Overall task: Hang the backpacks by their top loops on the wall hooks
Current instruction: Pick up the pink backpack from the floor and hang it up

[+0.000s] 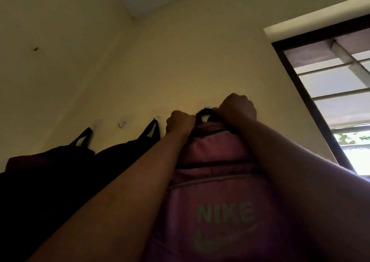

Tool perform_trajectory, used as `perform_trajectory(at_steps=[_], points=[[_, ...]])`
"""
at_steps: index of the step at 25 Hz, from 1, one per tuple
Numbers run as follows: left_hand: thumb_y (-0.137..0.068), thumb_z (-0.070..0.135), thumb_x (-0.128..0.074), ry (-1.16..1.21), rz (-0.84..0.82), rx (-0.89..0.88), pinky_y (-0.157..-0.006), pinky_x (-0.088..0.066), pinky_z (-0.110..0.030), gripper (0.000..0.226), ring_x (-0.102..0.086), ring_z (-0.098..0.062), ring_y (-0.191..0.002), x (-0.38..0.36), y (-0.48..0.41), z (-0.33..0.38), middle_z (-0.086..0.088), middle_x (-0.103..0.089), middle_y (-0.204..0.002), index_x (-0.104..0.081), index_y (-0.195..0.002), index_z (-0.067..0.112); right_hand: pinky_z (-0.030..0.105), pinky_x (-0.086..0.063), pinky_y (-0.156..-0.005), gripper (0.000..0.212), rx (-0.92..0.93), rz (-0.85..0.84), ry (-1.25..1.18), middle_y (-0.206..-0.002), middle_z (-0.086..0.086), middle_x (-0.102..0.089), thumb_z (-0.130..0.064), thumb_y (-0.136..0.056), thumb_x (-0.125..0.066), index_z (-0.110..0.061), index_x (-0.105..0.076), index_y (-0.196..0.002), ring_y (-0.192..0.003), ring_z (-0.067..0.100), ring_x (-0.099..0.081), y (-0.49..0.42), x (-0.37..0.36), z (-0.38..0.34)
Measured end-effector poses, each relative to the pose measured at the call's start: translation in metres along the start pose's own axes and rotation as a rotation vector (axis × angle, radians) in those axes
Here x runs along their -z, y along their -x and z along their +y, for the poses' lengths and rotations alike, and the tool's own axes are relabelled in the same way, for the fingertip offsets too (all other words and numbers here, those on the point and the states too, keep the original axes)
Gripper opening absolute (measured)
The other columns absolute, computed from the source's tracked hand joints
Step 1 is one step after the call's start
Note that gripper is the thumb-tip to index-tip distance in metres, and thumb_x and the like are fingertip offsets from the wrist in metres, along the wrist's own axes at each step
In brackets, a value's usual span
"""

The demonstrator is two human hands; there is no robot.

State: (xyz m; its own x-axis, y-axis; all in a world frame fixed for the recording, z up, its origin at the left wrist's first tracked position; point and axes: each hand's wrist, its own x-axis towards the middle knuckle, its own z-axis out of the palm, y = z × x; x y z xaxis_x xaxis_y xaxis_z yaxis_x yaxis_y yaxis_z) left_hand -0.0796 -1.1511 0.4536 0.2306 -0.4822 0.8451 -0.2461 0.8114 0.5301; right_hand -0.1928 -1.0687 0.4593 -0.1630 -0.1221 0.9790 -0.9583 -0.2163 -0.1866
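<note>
backpack in pink, with nike printed on the front, is pressed up against the yellowish wall, filling the lower middle of the head view. its dark top loop pokes out right between the two fists, up at the wall where a pale hook is just barely visible above it. can't tell if the loop is actually over the hook or only touching it, too dim.

left hand is clenched on the left side of the loop where it meets the top of the bag, fingers curled tight into the fabric. right hand is clenched too, knuckles up, gripping the right end of the loop and covering that side of it. so the loop sits between the fingers of both hands, only the arch of it showing.

to the left, two dark bags hang by their loops: nearer dark bag just beside the left wrist, farther dark bag past it. between their loops there's a bare hook on the wall. window with a dark frame is off to the right.
</note>
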Motion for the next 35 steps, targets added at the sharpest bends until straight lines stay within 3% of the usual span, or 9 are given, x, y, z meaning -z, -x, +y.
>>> perform_trajectory(at_steps=[4,9,15,20,23,25,28,32,35], points=[[-0.086,0.033,-0.058,-0.014,-0.048,-0.034,-0.066,-0.037,-0.026,0.033,-0.062,-0.035,-0.102,0.003,0.017,-0.004,-0.02,-0.068,-0.108,-0.068,-0.085,0.001,0.032,-0.04,-0.073,0.044,0.048,-0.029,0.014,-0.114,0.018,-0.064,-0.042,-0.086,-0.058,-0.005,-0.067,-0.107,-0.105,0.036,-0.059,0.014,-0.006,0.003],[-0.084,0.021,-0.063,-0.053,-0.073,-0.059,-0.091,-0.053,-0.036,0.028,-0.063,-0.031,-0.106,0.029,0.051,0.011,-0.018,-0.069,-0.111,-0.072,-0.101,0.001,0.029,-0.04,-0.075,0.04,-0.011,-0.261,-0.044,-0.119,0.019,-0.064,-0.036,-0.089,-0.053,-0.005,-0.066,-0.111,-0.107,0.034,-0.058,0.045,0.007,0.001],[-0.095,0.034,-0.044,-0.076,-0.076,0.032,-0.072,-0.033,-0.024,0.045,-0.057,-0.029,-0.105,0.061,0.108,0.046,-0.014,-0.062,-0.108,-0.062,-0.11,-0.004,0.03,-0.036,-0.102,0.056,0.003,-0.567,-0.052,-0.143,0.014,-0.046,-0.045,-0.097,-0.034,-0.009,-0.043,-0.138,-0.131,0.031,-0.042,0.086,0.063,-0.009],[-0.094,0.04,-0.043,0.031,-0.181,0.026,-0.095,-0.043,-0.032,0.043,-0.054,-0.024,-0.115,0.072,0.165,0.057,-0.007,-0.061,-0.121,-0.06,-0.117,0.009,0.031,-0.037,-0.099,0.047,-0.034,-0.445,-0.271,-0.138,0.015,-0.051,-0.038,-0.097,-0.037,-0.01,-0.048,-0.133,-0.127,0.03,-0.046,0.128,0.103,0.001],[-0.097,0.032,-0.04,0.154,-0.22,-0.024,-0.087,-0.04,-0.015,0.036,-0.051,-0.01,-0.113,0.082,0.213,0.071,0.006,-0.057,-0.116,-0.059,-0.12,0.013,0.034,-0.039,-0.102,0.044,-0.123,-0.436,-0.415,-0.134,0.01,-0.056,-0.041,-0.096,-0.038,-0.017,-0.05,-0.131,-0.124,0.029,-0.05,0.161,0.135,0.006],[-0.097,0.03,-0.04,0.233,-0.255,-0.022,-0.089,-0.032,-0.008,0.041,-0.046,-0.008,-0.12,0.088,0.241,0.084,0.003,-0.054,-0.131,-0.052,-0.13,0.008,0.043,-0.04,-0.106,0.044,-0.23,-0.412,-0.521,-0.13,0.007,-0.06,-0.047,-0.093,-0.041,-0.023,-0.052,-0.128,-0.123,0.029,-0.052,0.181,0.155,0.01],[-0.096,0.037,-0.041,0.365,-0.302,0.076,-0.097,-0.026,-0.016,0.047,-0.042,-0.007,-0.126,0.092,0.287,0.098,0.0,-0.05,-0.14,-0.047,-0.136,0.012,0.046,-0.04,-0.106,0.046,-0.404,-0.358,-0.685,-0.126,0.001,-0.061,-0.056,-0.088,-0.044,-0.029,-0.054,-0.124,-0.118,0.022,-0.055,0.223,0.191,0.013],[-0.094,0.046,-0.039,0.578,-0.385,0.341,-0.099,-0.026,-0.023,0.054,-0.039,-0.013,-0.134,0.104,0.375,0.1,0.0,-0.046,-0.145,-0.045,-0.138,0.016,0.032,-0.035,-0.099,0.04,-0.587,-0.35,-0.752,-0.121,0.003,-0.053,-0.037,-0.097,-0.039,-0.016,-0.048,-0.129,-0.113,0.018,-0.049,0.302,0.257,-0.001],[-0.094,0.047,-0.038,0.664,-0.485,0.517,-0.102,-0.023,-0.024,0.057,-0.032,-0.013,-0.139,0.128,0.443,0.112,0.002,-0.038,-0.15,-0.038,-0.142,0.016,0.039,-0.036,-0.104,0.037,-0.735,-0.301,-0.686,-0.136,0.015,-0.05,-0.036,-0.097,-0.038,-0.015,-0.049,-0.126,-0.125,0.027,-0.048,0.36,0.306,-0.012]])
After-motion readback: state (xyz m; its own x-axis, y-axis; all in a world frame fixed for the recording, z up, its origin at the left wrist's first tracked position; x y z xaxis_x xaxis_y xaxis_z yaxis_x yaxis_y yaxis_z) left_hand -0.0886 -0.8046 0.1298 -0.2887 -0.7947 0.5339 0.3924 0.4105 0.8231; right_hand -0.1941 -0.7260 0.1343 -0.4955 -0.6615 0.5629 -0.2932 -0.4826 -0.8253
